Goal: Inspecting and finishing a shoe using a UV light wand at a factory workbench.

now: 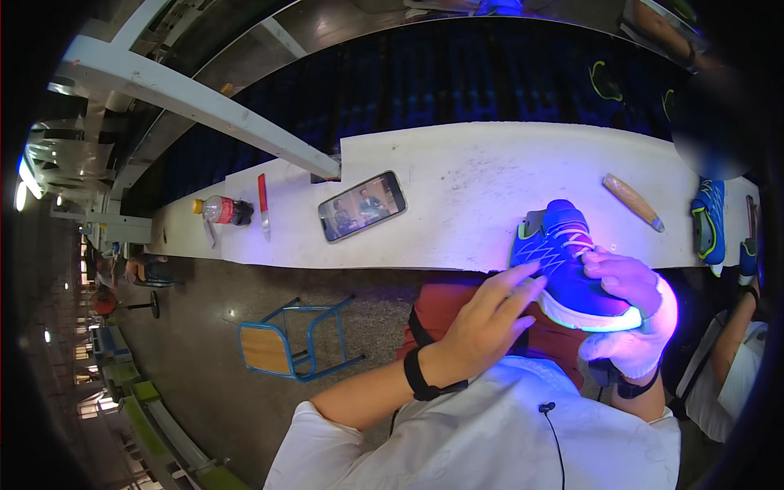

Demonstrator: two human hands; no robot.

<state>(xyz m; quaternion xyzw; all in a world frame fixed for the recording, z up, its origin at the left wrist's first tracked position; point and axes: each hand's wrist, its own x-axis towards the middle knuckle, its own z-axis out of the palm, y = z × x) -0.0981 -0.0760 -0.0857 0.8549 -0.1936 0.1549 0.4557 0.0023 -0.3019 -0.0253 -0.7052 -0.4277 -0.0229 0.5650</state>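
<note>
A blue sneaker (565,261) with pale laces and a white sole is held over the near edge of the white bench, its toe toward me. My right hand (641,314), in a light glove with bare fingertips, grips the toe end, its thumb below the sole and its fingers over the upper. My left hand (496,317) is bare, with its fingers stretched and apart against the sneaker's left side. Violet light falls on the sneaker and the glove. The underside of the sole is hidden.
On the white bench (457,192) lie a phone (363,206) playing video, a red-handled knife (264,208), a drink bottle (224,210) and a wooden-handled tool (633,201). Another blue shoe (709,219) is at right, near a co-worker's arm (733,331). A dark conveyor (457,73) runs behind; a stool (282,343) stands left.
</note>
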